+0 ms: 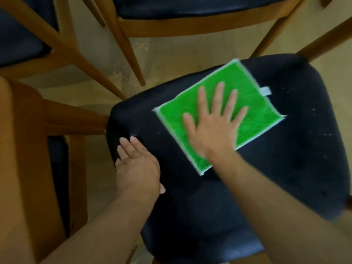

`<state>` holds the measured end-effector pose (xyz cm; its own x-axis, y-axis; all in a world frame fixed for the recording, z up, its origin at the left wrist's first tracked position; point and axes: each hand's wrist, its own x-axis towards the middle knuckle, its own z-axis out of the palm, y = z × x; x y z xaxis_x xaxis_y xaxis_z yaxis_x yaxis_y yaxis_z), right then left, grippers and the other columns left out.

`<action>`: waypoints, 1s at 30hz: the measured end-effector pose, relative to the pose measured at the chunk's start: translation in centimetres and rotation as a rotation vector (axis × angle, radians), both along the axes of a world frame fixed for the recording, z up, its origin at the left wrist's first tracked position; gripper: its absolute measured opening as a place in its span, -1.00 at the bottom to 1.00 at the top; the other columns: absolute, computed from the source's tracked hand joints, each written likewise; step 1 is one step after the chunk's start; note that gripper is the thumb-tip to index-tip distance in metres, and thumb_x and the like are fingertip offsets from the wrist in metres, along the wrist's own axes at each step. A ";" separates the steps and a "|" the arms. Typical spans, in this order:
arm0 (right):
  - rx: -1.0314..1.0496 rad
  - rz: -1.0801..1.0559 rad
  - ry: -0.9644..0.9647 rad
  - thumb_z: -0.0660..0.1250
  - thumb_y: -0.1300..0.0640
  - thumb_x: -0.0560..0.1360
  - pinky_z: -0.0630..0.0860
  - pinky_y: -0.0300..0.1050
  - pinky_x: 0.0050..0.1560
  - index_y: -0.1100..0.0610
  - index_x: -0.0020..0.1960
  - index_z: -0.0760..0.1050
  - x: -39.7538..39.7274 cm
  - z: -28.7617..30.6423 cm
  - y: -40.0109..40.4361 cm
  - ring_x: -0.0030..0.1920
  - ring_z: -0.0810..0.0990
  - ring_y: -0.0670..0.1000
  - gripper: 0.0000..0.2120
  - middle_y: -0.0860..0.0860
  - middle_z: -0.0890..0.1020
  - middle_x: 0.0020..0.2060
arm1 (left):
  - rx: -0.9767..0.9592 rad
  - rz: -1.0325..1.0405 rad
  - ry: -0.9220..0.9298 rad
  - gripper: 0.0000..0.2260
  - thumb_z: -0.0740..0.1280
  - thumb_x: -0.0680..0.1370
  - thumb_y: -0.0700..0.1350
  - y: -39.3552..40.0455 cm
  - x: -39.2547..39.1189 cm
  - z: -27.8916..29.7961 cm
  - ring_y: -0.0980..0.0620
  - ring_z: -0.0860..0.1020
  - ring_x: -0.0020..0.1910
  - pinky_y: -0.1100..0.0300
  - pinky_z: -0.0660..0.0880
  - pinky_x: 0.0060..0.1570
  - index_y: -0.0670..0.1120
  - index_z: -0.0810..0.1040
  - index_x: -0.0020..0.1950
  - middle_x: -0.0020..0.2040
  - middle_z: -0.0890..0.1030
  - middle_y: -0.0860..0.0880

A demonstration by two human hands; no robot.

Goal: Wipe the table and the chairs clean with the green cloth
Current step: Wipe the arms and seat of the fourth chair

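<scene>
My right hand (211, 128) lies flat, fingers spread, on the green cloth (219, 115) mid-frame. My left hand (137, 168), open, rests on the dark chair seat (285, 159) edge; another chair (171, 16) stands at top.

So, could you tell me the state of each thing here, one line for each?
green cloth: spread flat on the near chair seat, under the right hand.
right hand: open, fingers spread, palm pressed on the cloth.
left hand: open, resting at the seat's left edge.
near chair seat: dark, with small pale specks beside the cloth.
other chairs: upright behind it, untouched.
</scene>
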<state>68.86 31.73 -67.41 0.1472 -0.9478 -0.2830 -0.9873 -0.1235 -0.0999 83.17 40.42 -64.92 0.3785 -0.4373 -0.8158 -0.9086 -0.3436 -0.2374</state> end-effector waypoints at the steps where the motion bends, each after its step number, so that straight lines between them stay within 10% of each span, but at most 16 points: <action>1: 0.006 0.130 -0.020 -0.33 -0.38 0.52 -0.32 0.45 0.37 -0.10 0.54 -0.30 1.3 0.0 1.8 0.49 -0.29 0.31 -0.32 0.13 -0.26 0.53 | -0.004 0.004 0.024 0.34 0.57 0.25 0.18 0.0 0.1 0.1 -0.31 -0.18 0.50 -0.07 0.03 0.45 -0.38 -0.55 0.24 0.45 -0.35 -0.41; 7: 0.028 0.619 -0.092 -0.14 -0.33 0.55 -0.22 0.28 0.43 -0.24 0.53 -0.12 -1.3 0.0 3.2 0.55 -0.10 0.15 -0.42 -0.07 -0.08 0.56 | -0.009 0.021 0.057 0.33 0.56 0.27 0.19 0.3 0.5 0.5 -0.30 -0.21 0.50 -0.05 0.06 0.45 -0.36 -0.54 0.29 0.45 -0.34 -0.40; 16: -0.010 -0.342 0.025 -0.16 -0.27 0.54 -0.19 0.44 0.40 -0.09 0.58 -0.09 -3.8 0.2 -7.0 0.52 -0.20 0.30 -0.36 0.11 -0.13 0.57 | -0.023 -0.038 0.021 0.31 0.57 0.27 0.16 0.4 0.0 0.6 -0.38 -0.13 0.49 -0.09 0.10 0.43 -0.41 -0.51 0.21 0.43 -0.30 -0.48; 26: 0.030 0.653 -0.136 -0.15 -0.27 0.57 -0.30 0.30 0.40 -0.21 0.54 0.01 7.9 0.3 -0.3 0.54 -0.09 0.20 -0.46 -0.01 0.05 0.57 | -0.035 -0.043 0.036 0.30 0.56 0.27 0.16 0.5 0.0 1.3 -0.35 -0.12 0.50 -0.07 0.07 0.44 -0.45 -0.42 0.35 0.46 -0.27 -0.45; 30: -0.034 0.307 -0.001 -0.21 -0.38 0.51 -0.14 0.22 0.46 -0.17 0.54 0.05 -1.1 -0.4 -8.3 0.54 0.01 0.14 -0.34 0.01 0.11 0.56 | -0.016 -0.018 0.040 0.30 0.55 0.28 0.17 0.5 0.1 0.8 -0.36 -0.15 0.49 -0.08 0.05 0.45 -0.40 -0.55 0.18 0.44 -0.31 -0.46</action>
